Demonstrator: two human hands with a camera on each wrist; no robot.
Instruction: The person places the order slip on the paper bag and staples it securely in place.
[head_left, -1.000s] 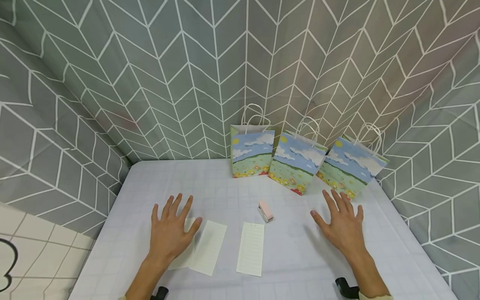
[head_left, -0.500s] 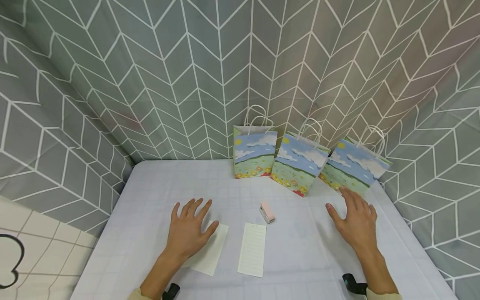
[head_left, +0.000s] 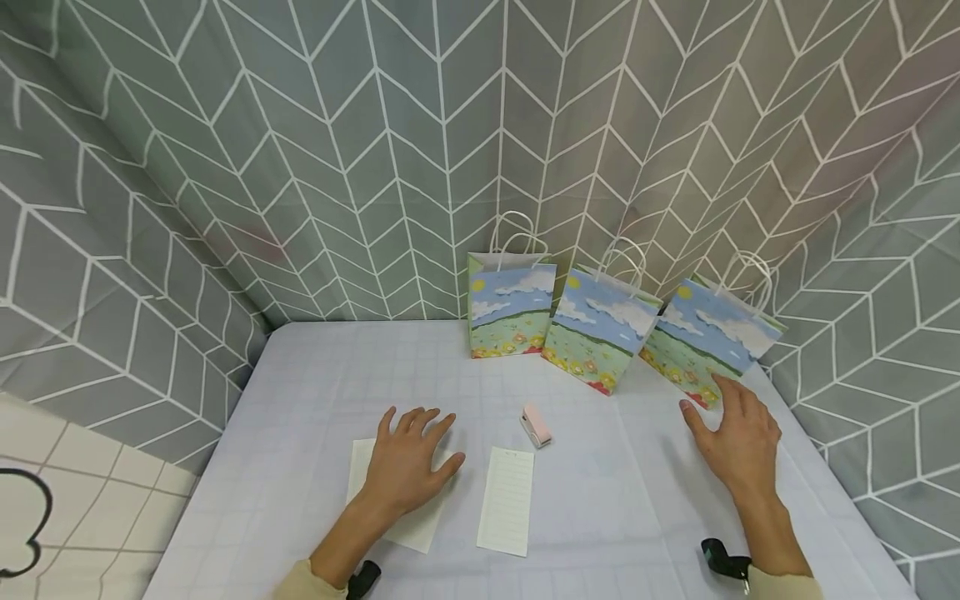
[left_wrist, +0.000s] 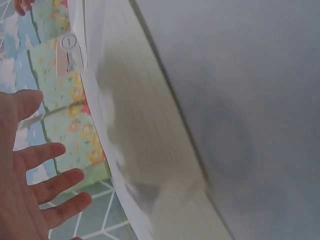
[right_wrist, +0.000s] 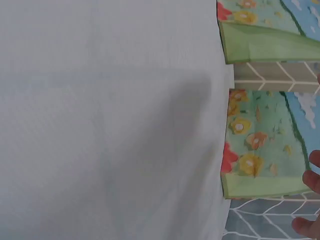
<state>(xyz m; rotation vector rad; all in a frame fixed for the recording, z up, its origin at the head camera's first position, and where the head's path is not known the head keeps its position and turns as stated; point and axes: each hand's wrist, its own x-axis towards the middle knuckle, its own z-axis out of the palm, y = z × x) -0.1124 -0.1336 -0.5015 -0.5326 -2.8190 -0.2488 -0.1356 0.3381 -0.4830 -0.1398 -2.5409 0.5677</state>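
Note:
My left hand (head_left: 411, 468) hovers with spread, slightly bent fingers over two overlapping cream paper slips (head_left: 422, 527), hiding much of them. It holds nothing; the left wrist view shows its fingers (left_wrist: 57, 181) apart above the paper. A lined paper slip (head_left: 506, 502) lies alone just right of that hand. Beyond the slip sits a small pink stapler (head_left: 536, 426). Over the right side of the table, my right hand (head_left: 738, 437) is empty, fingers loosely bent. Its fingertips overlap the lower corner of the rightmost gift bag (head_left: 705, 333) in the head view.
Two more paper gift bags with white handles, the left one (head_left: 512, 310) and the middle one (head_left: 602, 327), stand along the table's back. All three carry a meadow-and-sky print. A white cloth covers the table (head_left: 322, 367). A grey patterned curtain (head_left: 360, 167) hangs close behind.
My left hand has moved right across the left slips, uncovering the outer one's top corner. My right hand has shifted right and slightly nearer. Bags, stapler and slips have stayed in place.

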